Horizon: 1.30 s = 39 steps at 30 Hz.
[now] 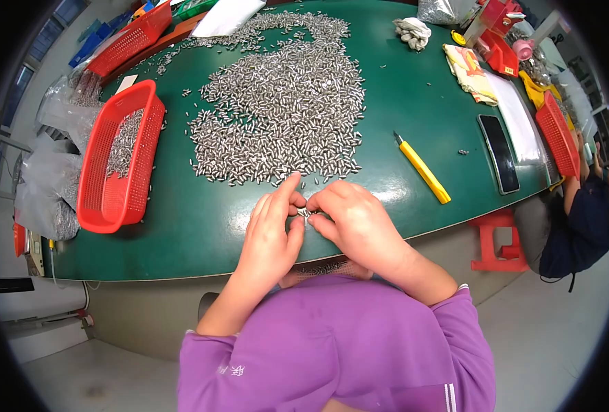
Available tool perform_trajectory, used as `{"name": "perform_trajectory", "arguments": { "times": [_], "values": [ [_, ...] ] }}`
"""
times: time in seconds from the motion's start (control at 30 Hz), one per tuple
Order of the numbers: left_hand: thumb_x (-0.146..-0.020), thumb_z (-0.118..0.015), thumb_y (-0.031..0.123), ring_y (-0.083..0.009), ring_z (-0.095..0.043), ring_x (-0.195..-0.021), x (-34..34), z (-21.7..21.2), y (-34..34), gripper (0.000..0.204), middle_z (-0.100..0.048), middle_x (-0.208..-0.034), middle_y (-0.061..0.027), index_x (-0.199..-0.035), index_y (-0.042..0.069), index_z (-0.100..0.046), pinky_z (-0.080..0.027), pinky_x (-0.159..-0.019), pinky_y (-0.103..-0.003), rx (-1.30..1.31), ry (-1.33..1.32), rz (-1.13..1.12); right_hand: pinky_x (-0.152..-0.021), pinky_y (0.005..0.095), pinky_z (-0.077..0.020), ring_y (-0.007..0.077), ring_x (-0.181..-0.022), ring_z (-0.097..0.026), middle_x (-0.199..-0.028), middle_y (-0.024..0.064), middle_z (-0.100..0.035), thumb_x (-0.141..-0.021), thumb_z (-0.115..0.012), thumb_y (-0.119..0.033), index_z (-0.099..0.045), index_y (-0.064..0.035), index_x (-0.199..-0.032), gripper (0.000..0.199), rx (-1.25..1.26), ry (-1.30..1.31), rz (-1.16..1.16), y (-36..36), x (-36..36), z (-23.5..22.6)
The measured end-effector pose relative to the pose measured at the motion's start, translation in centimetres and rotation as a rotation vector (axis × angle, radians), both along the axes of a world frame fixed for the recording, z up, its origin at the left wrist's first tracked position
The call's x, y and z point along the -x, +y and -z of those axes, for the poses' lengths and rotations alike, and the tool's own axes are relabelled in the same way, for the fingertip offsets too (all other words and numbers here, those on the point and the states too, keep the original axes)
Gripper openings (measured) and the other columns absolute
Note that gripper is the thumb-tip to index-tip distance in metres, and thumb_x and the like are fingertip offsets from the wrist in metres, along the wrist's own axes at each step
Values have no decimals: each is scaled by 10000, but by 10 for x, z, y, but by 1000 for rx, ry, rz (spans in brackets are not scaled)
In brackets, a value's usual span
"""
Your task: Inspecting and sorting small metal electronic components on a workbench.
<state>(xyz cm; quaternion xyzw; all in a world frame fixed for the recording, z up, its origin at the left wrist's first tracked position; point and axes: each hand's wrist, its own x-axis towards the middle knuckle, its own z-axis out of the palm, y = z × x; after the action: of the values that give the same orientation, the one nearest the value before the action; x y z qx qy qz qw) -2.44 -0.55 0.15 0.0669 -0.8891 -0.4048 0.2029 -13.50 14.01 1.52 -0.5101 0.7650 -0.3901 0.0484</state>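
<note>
A large spread of small, shiny metal pins (290,103) covers the middle of the green table. At its near edge, my left hand (271,223) and my right hand (356,218) meet with fingers bent inward. A small cluster of the same pins (306,213) is gathered between their fingertips. My left index finger reaches forward to the edge of the spread. The fingers partly hide the cluster. Below the table edge, a container of pins (328,266) shows on my lap, mostly covered by my arms and purple shirt.
A red basket (150,147) partly filled with pins stands at the left, beside clear plastic bags (47,182). To the right lie a yellow utility knife (424,172), a phone (498,154) and a patterned cloth (469,72). A red stool (498,242) and another person (586,213) are beyond.
</note>
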Motion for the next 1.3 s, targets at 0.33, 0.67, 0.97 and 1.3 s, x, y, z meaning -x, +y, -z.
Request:
{"name": "perform_trajectory", "arguments": {
  "times": [0.33,0.67,0.97,1.3],
  "values": [
    [-806,-653,-86,-234,-599,-899,4,-1,2,634,-649,-983,-86,-1409,49,-506,-509,-831,-367,64,-6,2,-719,459,-499,356,-804,-579,-845,147,-564,-831,-684,-60,-585,-26,-875,113,16,58,20,3,-4,2],
    [-814,-673,-78,-240,-595,-890,1,1,4,627,-627,-989,-97,-1406,40,-502,-515,-820,-362,63,3,-30,-700,438,-501,333,-791,-593,-829,114,-576,-829,-710,-81,-609,-53,-866,112,2,80,132,8,-11,2],
    [-807,-677,-95,-241,-590,-892,-6,-2,6,634,-616,-992,-99,-1402,33,-498,-517,-816,-357,56,-26,-25,-734,450,-505,348,-831,-588,-855,129,-576,-834,-697,-62,-604,-39,-903,118,23,21,55,6,-11,1],
    [-795,-689,-74,-250,-583,-854,-4,-2,6,577,-617,-945,-100,-1345,19,-544,-509,-790,-372,154,4,-48,-775,466,-499,363,-856,-597,-880,143,-595,-822,-675,-35,-626,-26,-962,149,50,-47,-13,5,-5,0]
  ]
}}
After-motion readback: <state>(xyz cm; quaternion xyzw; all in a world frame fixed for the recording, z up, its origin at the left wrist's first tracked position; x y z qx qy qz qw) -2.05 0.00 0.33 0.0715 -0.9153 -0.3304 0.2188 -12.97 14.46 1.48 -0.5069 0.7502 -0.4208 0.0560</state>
